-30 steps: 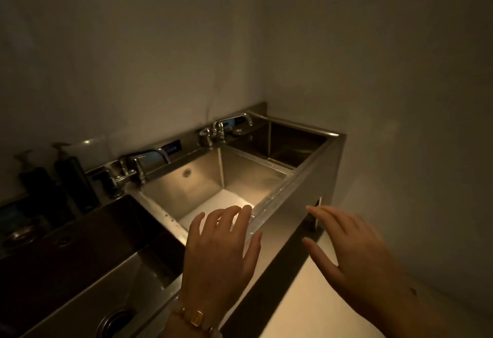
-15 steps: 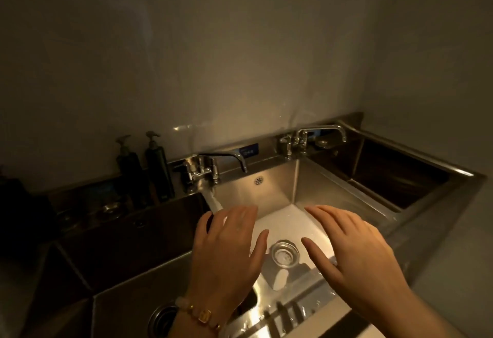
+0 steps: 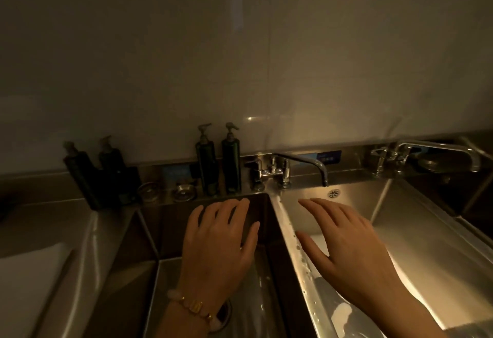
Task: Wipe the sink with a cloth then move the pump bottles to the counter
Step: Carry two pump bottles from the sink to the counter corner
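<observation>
2 hands: both bare, held palm-down above the steel sink unit, grasping nothing.
Far-left surface: a pale flat sheet (image 3: 32, 284) lies at the lower left edge; too dim to tell whether it is a cloth.
Left pair of bottles (image 3: 80, 175): 2 dark pump bottles stand side by side at the back left, on the ledge against the wall, well apart from the hands; a dark block sits just in front of them.
Small round items (image 3: 184, 191): 2 metal discs, perhaps strainers, rest on the ledge between the 2 bottle pairs.
Middle pair of bottles (image 3: 232, 167): 2 tall dark pump bottles stand upright, just beside each other, on the ledge behind the left basin and just left of the tap.
Left hand (image 3: 218, 244): fingers spread and relaxed, hovering over the dark left basin (image 3: 266, 297); a beaded bracelet with a gold charm circles the wrist.
Divider rim (image 3: 290, 244): wet, with droplets, running between the 2 basins.
Middle tap (image 3: 301, 163): chrome spout swung out to the right, over the back of the lit basin.
Right hand (image 3: 346, 247): fingers loose and splayed, thumb out, above the brightly lit right basin (image 3: 426, 271); whether it touches the metal cannot be told.
Right tap (image 3: 437, 151): a 2nd chrome tap at the far right, over a dim basin.
</observation>
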A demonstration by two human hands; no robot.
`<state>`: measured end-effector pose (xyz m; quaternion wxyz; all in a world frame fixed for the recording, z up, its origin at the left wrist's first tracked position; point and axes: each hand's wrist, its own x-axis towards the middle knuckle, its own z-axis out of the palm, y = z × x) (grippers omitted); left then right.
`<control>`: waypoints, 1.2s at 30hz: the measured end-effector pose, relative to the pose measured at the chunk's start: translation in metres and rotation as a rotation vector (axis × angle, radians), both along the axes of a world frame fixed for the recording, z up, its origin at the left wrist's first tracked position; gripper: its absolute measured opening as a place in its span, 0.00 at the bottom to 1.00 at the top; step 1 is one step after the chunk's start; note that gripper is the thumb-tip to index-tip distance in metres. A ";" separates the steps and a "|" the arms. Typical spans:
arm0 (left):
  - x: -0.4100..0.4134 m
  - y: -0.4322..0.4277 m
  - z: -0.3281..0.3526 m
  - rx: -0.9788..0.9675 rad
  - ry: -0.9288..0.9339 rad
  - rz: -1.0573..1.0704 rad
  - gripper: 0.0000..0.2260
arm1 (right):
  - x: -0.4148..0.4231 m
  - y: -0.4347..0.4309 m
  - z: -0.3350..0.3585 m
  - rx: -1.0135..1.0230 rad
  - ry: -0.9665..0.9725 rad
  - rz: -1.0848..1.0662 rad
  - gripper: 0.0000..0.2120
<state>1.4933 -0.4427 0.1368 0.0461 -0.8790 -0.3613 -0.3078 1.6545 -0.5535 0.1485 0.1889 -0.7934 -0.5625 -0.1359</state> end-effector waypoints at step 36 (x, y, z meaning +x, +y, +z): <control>0.028 0.077 -0.026 -0.091 0.131 0.324 0.21 | 0.061 0.134 -0.036 0.022 0.051 0.349 0.23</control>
